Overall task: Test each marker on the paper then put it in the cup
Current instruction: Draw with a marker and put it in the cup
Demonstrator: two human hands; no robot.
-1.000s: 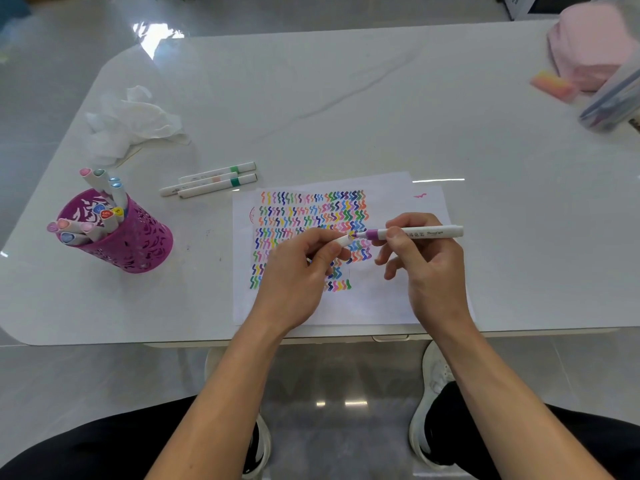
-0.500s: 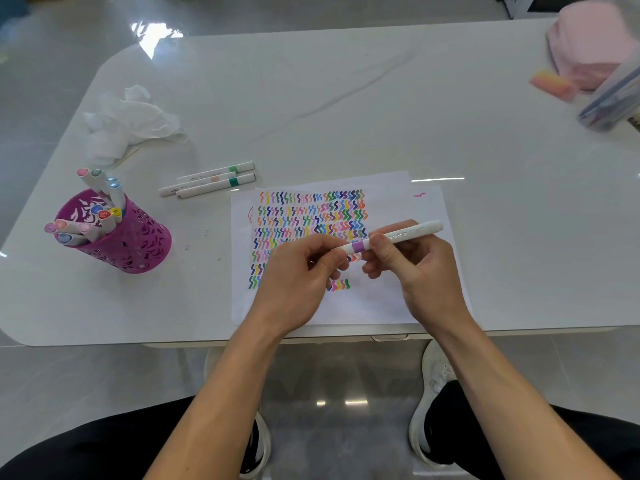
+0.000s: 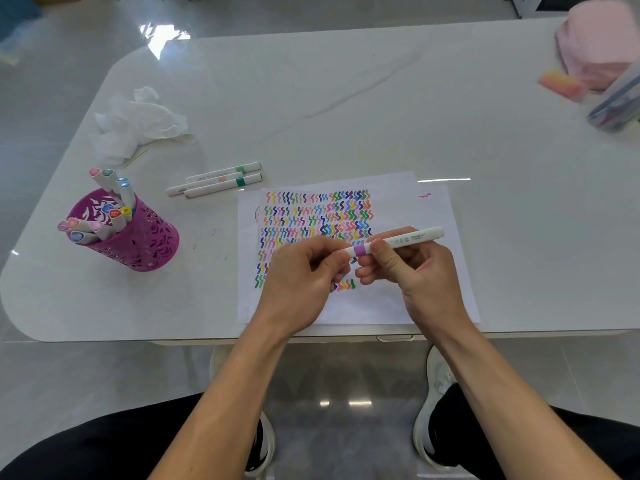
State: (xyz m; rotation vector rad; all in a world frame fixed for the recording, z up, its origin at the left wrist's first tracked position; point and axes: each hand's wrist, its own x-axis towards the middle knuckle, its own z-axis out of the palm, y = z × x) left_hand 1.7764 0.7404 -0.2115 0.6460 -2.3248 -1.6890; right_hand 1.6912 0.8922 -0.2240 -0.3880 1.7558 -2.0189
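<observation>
Holding the purple-banded marker over the paper, right hand pinching the barrel, left hand curled round the end by the purple band. The pink cup sits well off to my left, with a bunch of markers in it.

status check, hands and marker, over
Left hand and right hand both grip purple-band marker above paper. Cup at left, nothing blocking.

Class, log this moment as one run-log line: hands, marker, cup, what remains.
left hand: grips purple-band marker, cap end | right hand: grips barrel, above paper | cup: holds other markers | loose markers: beyond paper
</observation>
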